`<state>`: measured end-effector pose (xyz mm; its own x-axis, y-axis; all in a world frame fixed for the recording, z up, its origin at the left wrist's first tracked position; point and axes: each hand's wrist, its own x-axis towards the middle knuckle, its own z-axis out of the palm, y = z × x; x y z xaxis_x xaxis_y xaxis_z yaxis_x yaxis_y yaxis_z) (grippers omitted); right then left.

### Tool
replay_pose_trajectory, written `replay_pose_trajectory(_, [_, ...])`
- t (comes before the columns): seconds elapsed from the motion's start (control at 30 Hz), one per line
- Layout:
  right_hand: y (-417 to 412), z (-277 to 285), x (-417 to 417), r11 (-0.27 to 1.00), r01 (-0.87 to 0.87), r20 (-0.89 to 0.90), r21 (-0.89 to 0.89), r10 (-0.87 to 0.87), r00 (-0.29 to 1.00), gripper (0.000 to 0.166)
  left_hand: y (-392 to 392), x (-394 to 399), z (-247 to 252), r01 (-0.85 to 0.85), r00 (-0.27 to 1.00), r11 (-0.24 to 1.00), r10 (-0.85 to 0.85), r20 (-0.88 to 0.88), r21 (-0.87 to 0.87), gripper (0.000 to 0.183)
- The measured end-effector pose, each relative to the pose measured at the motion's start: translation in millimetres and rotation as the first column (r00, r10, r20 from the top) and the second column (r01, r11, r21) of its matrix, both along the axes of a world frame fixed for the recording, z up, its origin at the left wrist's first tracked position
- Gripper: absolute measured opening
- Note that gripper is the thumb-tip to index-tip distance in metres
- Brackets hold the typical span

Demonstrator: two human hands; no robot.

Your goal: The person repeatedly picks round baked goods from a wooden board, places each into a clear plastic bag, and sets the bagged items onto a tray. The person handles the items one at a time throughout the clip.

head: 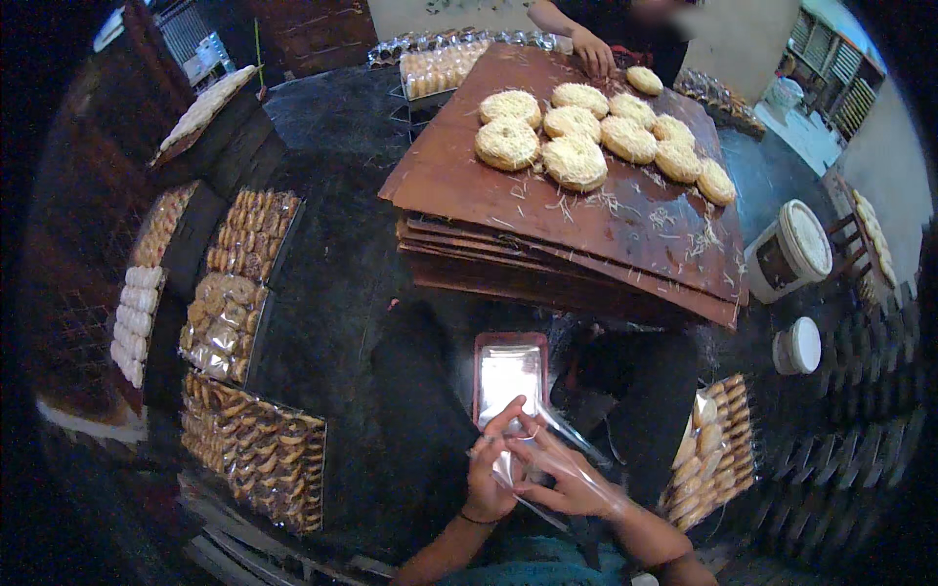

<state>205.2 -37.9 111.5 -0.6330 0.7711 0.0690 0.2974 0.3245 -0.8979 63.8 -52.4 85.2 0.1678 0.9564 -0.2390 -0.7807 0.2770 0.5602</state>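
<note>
Both hands meet low in the middle of the head view, with crumpled clear plastic film (503, 469) between them. My left hand (489, 476), with a dark band at its wrist, holds the film, index finger stretched forward. My right hand (575, 480) has its fingers on the same plastic, and a clear strip runs over its back towards the wrist. Whether the film is a bag or a glove is unclear. Just beyond my fingertips is a red-rimmed tray (479, 366) holding a shiny stack of clear plastic sheets or bags (511, 373).
Ring-shaped doughnuts topped with grated cheese (575, 161) lie on a stack of brown boards (454, 183). Across it reaches another person's hand (592, 53). Trays of wrapped pastries (253, 454) stand left, more pastries (714, 447) right. A white bucket (795, 249) and smaller tub (797, 346) stand right.
</note>
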Motion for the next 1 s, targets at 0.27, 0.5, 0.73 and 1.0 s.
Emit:
replay_pose_trajectory(0.27, [10,29,15,0.991,-0.008,0.052,0.131,0.001,0.999,0.049,28,-32,-16,-0.309,0.930,0.943,0.327,0.168,-0.123,0.045])
replay_pose_trajectory(0.5, [130,97,78,0.722,0.659,-0.147,0.209,-0.643,0.751,0.035,30,-55,-22,-0.308,0.895,0.932,0.352,0.275,-0.190,0.045])
replay_pose_trajectory(0.73, [258,82,59,0.761,0.413,0.276,0.500,-0.592,0.757,0.106,26,-30,-40,0.091,0.719,0.941,0.164,0.676,-0.325,0.052])
replay_pose_trajectory(1.0, [314,28,55,0.661,0.537,0.118,0.525,-0.681,0.723,0.107,28,-35,-43,0.117,0.627,0.929,0.206,0.751,-0.352,0.051])
